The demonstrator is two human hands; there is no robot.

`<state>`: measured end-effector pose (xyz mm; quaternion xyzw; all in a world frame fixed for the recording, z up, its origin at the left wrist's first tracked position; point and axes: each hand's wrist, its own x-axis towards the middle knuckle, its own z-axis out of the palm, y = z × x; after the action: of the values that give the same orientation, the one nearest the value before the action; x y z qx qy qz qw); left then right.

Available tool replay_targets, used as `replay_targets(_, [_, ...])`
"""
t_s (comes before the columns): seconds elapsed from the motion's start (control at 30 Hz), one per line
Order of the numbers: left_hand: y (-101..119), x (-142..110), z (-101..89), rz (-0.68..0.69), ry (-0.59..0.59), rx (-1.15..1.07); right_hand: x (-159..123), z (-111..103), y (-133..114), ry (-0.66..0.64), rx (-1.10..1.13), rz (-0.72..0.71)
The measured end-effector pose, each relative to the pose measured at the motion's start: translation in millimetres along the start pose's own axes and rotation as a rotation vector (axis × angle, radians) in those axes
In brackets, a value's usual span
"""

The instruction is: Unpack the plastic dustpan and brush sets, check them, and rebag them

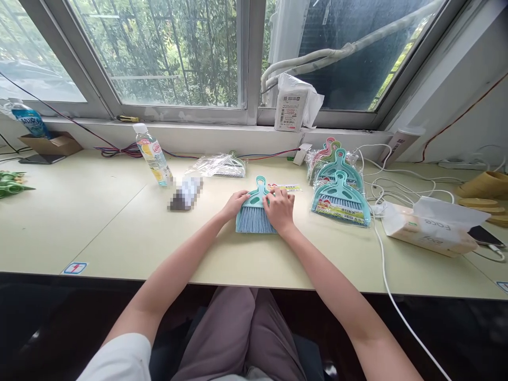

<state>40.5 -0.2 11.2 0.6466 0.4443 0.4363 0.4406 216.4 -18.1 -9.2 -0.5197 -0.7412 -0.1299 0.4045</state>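
Note:
A teal hand brush [255, 218] with pale blue bristles lies on the table in front of me, its handle with a hanging hole pointing toward the window. My left hand [235, 205] grips its left edge, thumb and fingers close together. From the right, my right hand [280, 208] is closed over the brush's other side, fingers bent and covering that part. Whether a dustpan lies beneath the brush I cannot tell. Just behind my right hand is a printed card label [291, 188], flat on the table.
Plastic-wrapped teal brush sets [340, 203] are stacked at right, pink and green ones behind. Clear wrapping [202, 165] with another set lies behind left. A drink bottle [153, 153] and a blurred object [185, 193] stand left. White cables [383, 254] and a tissue pack [431, 227] occupy the right.

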Motion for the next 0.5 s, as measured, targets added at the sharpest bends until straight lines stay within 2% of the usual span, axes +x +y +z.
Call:
replay_targets(0.1, [-1.0,-2.9,7.7,0.04,-0.028,0.072,2.0,-9.6,-5.3,-0.117,-0.151,-0.001])
replay_targets(0.2, [-2.7,-4.7,7.7,0.055,-0.076,0.169,4.3,-13.6,-6.7,-0.324,-0.23,0.14])
replay_targets(0.27, [-2.6,-4.8,5.1,0.058,-0.107,0.186,7.0,-14.8,-6.5,-0.395,-0.214,0.201])
replay_targets(0.33, [-0.6,-4.1,1.9,0.052,-0.13,0.147,10.7,-16.2,-4.7,-0.395,-0.139,0.209])
replay_targets(0.5, [10.1,-2.8,-3.7,0.045,-0.157,0.059,19.1,-20.0,6.4,-0.275,0.125,0.263])
